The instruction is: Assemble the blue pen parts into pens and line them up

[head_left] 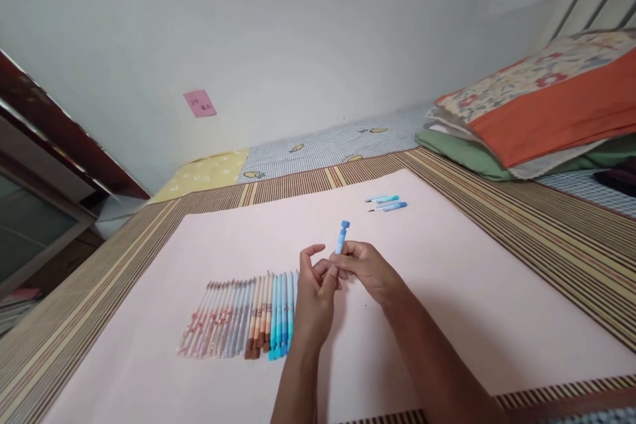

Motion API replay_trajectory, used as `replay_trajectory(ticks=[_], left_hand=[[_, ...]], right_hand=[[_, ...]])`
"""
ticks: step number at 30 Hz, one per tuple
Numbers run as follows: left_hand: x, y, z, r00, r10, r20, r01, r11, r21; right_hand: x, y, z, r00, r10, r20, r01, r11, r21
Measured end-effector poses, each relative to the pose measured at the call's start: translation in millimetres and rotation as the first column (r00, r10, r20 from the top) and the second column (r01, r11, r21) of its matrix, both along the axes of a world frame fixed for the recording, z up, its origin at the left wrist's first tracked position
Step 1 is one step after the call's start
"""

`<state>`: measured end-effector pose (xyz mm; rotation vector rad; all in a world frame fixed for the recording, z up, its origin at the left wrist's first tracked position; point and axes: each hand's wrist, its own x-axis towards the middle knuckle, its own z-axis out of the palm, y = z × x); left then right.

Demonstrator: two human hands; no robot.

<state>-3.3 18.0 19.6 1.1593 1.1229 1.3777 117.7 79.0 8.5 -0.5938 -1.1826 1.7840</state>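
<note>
A blue pen [342, 238] with a darker blue block-shaped end stands nearly upright between my two hands. My right hand [365, 267] pinches its shaft between thumb and fingers. My left hand [318, 288] has its thumb and a finger closed at the pen's lower end, with the index finger raised and curled. The fingers hide the lower part of the pen. Left of my left hand lies a row of pens [238, 318] side by side: pinkish, greyish, brown-and-peach, then blue ones. My left hand and wrist cover the row's right edge.
Several blue pen pieces [395, 206], some with dark tips, lie on the large pale pink sheet [238, 238] at the far right. Striped matting [491, 218] surrounds the sheet. Folded bedding [556, 103] is piled at right. A pink note [199, 103] is on the wall.
</note>
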Motion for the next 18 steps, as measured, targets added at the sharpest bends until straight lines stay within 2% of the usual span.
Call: replay_trajectory(ticks=[5, 9, 14, 18], left_hand=[[1, 1, -0.7, 0.992, 0.087, -0.090, -0.084, 0.996, 0.033], [-3, 5, 0.0, 0.997, 0.078, -0.021, -0.078, 0.997, -0.022], [-11, 7, -2.4, 1.000, -0.012, 0.005, 0.013, 0.995, -0.103], [-14, 3, -2.8, 0.988, 0.100, 0.117, -0.090, 0.992, -0.094]], right_hand=[[-4, -2, 1.9, 0.999, -0.051, 0.006, 0.051, 0.998, -0.045], [1, 2, 1.4, 0.998, -0.062, 0.004, 0.062, 0.996, -0.061], [6, 5, 2.0, 0.977, -0.214, -0.018, 0.212, 0.976, -0.056], [12, -5, 10.9, 0.968, -0.249, -0.030, 0.246, 0.967, -0.067]])
